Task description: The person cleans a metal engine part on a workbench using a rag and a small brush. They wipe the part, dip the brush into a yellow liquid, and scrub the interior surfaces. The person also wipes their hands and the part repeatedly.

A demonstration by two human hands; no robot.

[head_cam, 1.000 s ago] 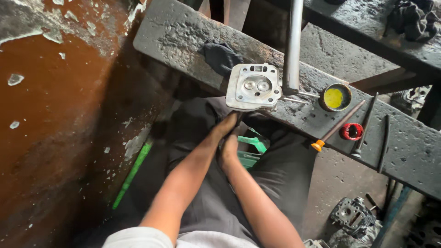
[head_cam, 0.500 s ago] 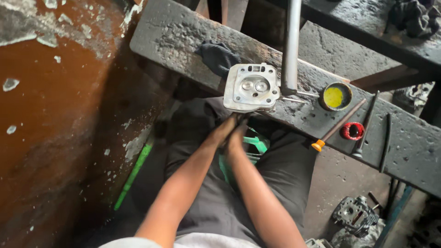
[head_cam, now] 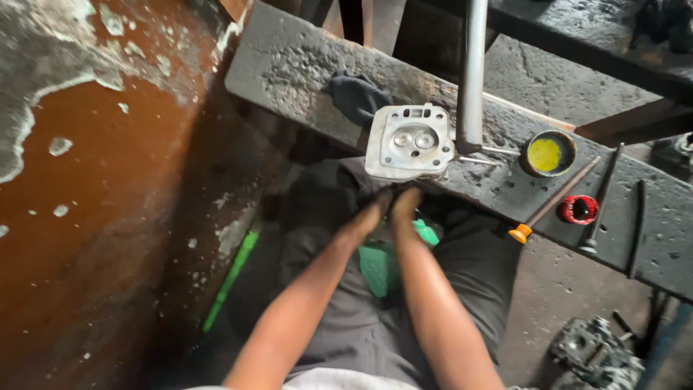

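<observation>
Both hands hung low between the knees, just under the bench (head_cam: pixel 303 68) edge. The left hand (head_cam: pixel 372 209) and right hand (head_cam: pixel 406 204) lay side by side, fingers pointing at the cylinder head (head_cam: pixel 409 142) above them. The fingertips were in shadow, so I could not tell whether either gripped anything. The cylinder head sat on the bench edge, beside a dark rag (head_cam: pixel 356 96) and an upright pipe (head_cam: pixel 472 72). A yellow tin (head_cam: pixel 547 153) stood further right.
</observation>
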